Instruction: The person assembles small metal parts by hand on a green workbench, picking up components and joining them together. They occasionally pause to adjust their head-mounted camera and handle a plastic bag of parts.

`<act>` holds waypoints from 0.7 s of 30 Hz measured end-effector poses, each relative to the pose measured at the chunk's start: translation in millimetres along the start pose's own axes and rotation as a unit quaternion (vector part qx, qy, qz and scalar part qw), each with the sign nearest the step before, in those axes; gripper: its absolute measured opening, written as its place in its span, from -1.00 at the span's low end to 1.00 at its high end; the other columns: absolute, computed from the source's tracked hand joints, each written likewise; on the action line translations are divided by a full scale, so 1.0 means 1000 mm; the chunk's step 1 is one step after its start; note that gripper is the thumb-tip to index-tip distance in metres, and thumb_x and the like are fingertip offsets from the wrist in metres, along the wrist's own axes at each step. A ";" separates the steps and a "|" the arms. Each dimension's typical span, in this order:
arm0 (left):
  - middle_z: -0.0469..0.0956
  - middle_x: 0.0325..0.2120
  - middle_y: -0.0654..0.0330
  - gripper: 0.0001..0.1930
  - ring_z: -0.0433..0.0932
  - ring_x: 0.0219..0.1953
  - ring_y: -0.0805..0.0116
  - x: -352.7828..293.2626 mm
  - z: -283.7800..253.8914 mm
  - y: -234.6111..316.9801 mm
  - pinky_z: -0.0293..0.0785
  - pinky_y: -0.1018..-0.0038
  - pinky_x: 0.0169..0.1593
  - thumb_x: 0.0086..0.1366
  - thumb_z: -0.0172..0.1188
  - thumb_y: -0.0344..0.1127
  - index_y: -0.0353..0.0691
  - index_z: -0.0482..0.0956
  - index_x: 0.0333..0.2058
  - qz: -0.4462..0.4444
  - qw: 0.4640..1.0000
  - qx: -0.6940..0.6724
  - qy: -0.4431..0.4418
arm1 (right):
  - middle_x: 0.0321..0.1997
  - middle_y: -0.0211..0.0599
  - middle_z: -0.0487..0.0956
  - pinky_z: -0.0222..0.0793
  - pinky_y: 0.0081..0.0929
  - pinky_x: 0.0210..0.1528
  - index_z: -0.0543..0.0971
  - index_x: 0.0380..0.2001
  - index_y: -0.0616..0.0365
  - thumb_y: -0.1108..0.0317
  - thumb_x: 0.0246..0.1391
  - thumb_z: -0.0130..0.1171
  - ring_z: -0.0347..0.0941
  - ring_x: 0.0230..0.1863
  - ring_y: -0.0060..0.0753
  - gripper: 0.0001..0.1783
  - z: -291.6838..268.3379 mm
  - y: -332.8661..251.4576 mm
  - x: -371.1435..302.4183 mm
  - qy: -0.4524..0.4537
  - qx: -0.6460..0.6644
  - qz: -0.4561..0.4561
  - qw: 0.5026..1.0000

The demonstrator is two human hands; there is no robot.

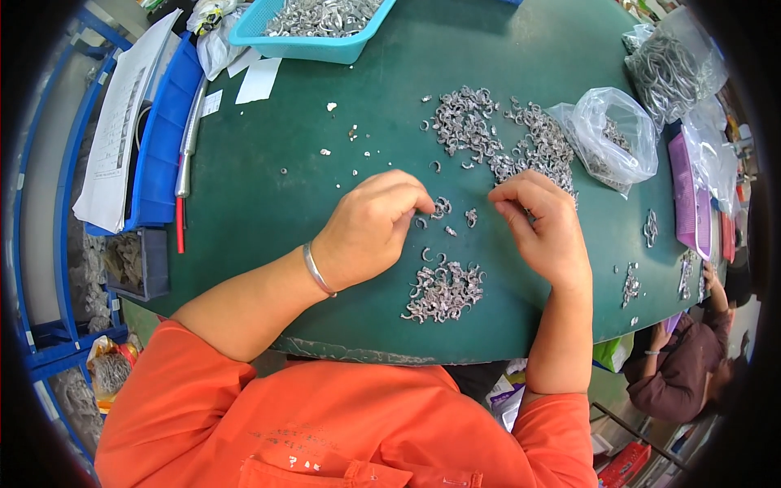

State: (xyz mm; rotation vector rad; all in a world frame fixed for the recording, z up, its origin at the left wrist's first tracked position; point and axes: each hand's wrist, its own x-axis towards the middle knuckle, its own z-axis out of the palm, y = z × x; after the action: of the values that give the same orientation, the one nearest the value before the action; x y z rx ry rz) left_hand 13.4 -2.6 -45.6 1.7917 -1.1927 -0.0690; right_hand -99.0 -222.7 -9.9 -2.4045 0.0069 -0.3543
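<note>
Small grey C-shaped metal pieces lie about both hands on the green table. My left hand [368,226], with a silver bangle at the wrist, is closed, thumb and fingers bent together. Its fingertips meet a few curved metal pieces [441,208]; whether one is gripped is hidden. To the right, my right hand [547,224] is curled in a pinch just below a large heap of metal pieces [533,146]. What it holds, if anything, I cannot make out. A smaller pile of metal pieces [446,291] lies between my forearms, nearer the table edge.
A light-blue basket [346,50] of metal pieces stands at the far left. Left is a blue bin [167,146] with papers. Right are an open clear plastic bag [630,154], a fuller bag [671,69] and a purple basket [687,195]. Another person [683,366] sits at the right edge.
</note>
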 end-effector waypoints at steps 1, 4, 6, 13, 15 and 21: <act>0.56 -0.33 0.08 -0.86 0.58 -0.33 0.16 0.000 0.000 -0.001 0.51 0.43 -0.24 0.21 0.16 -0.63 -0.31 0.60 -0.28 0.007 1.000 -0.003 0.013 | -0.40 -0.19 0.54 0.44 -0.28 -0.29 0.62 -0.36 0.21 0.57 -0.04 0.27 0.51 -0.36 -0.08 -0.88 0.001 -0.002 0.000 -0.016 -0.018 -0.002 1.000; 0.54 -0.31 0.08 -0.85 0.55 -0.27 0.04 0.003 -0.001 0.005 0.50 0.29 -0.17 0.15 0.18 -0.61 -0.29 0.57 -0.29 -0.029 0.998 -0.019 0.048 | -0.40 -0.20 0.55 0.44 -0.24 -0.26 0.62 -0.41 0.18 0.49 -0.07 0.33 0.51 -0.34 -0.07 -0.90 0.011 -0.008 0.000 -0.040 -0.064 -0.029 0.997; 0.54 -0.27 0.09 -0.85 0.55 -0.30 0.16 0.002 -0.001 0.009 0.50 0.40 -0.21 0.17 0.21 -0.61 -0.30 0.59 -0.26 -0.045 0.999 -0.017 0.021 | -0.42 -0.21 0.54 0.44 -0.24 -0.27 0.62 -0.42 0.18 0.50 -0.07 0.32 0.51 -0.34 -0.08 -0.90 0.014 -0.007 -0.001 -0.020 -0.014 -0.016 1.000; 0.52 -0.33 0.13 -0.85 0.52 -0.28 0.08 -0.001 0.001 0.005 0.46 0.31 -0.13 0.09 0.29 -0.56 -0.25 0.58 -0.34 0.000 0.997 0.061 -0.054 | -0.42 -0.22 0.54 0.43 -0.24 -0.27 0.62 -0.42 0.18 0.52 -0.08 0.32 0.49 -0.32 -0.09 -0.90 0.014 -0.007 0.000 -0.008 0.002 -0.043 0.999; 0.52 -0.34 0.12 -0.86 0.52 -0.29 0.09 -0.002 0.002 0.003 0.46 0.31 -0.14 0.11 0.27 -0.58 -0.25 0.58 -0.33 -0.007 0.998 0.041 -0.045 | -0.41 -0.24 0.54 0.43 -0.25 -0.26 0.62 -0.42 0.18 0.52 -0.09 0.32 0.49 -0.31 -0.09 -0.89 0.014 -0.008 0.000 -0.035 0.000 -0.068 0.997; 0.52 -0.35 0.11 -0.83 0.52 -0.29 0.07 -0.001 0.001 0.005 0.45 0.30 -0.15 0.12 0.24 -0.60 -0.27 0.54 -0.30 -0.035 0.999 0.014 -0.010 | -0.38 -0.26 0.50 0.42 -0.25 -0.21 0.64 -0.41 0.18 0.50 -0.13 0.34 0.46 -0.29 -0.11 -0.87 0.015 -0.009 -0.003 -0.064 -0.006 -0.055 0.996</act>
State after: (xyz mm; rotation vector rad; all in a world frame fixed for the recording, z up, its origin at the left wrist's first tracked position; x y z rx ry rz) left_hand 8.7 -3.2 -42.8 1.8611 -1.1513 -0.1110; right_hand -98.7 -206.2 -15.5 -2.4409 -0.1821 -0.2513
